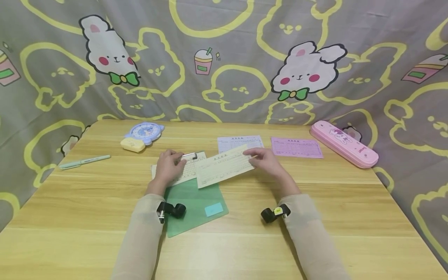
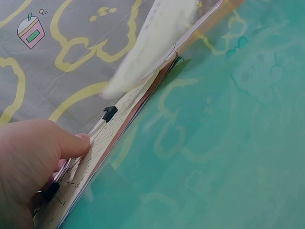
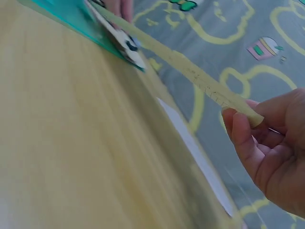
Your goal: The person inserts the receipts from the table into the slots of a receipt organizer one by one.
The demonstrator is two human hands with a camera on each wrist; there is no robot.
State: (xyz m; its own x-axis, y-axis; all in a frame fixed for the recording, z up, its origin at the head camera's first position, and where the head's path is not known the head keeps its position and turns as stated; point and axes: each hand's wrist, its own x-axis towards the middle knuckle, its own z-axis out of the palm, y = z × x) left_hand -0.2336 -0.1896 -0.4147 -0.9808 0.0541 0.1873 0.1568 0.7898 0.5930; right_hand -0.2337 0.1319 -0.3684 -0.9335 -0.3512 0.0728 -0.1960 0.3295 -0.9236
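My left hand (image 1: 169, 168) grips the upper edge of a green clip folder (image 1: 196, 221), which lies open with its translucent cover toward me. The thumb lies on the folder's metal clip (image 2: 97, 128), which has black ends. Under the clip lies printed grid paper (image 1: 189, 170). My right hand (image 1: 267, 160) pinches the right end of a pale yellow printed slip (image 1: 224, 166) between thumb and fingers. This slip is raised and tilted, and its left end overlaps the folder in the head view. In the right wrist view the slip (image 3: 205, 86) shows nearly edge-on.
Behind the slip lie a whitish printed sheet (image 1: 241, 142) and a purple printed sheet (image 1: 296, 148). A pink pencil case (image 1: 344, 144) stands at the back right. At the left are a blue clock-like object (image 1: 144, 132), a small yellow item (image 1: 133, 144) and a light green pen (image 1: 85, 161).
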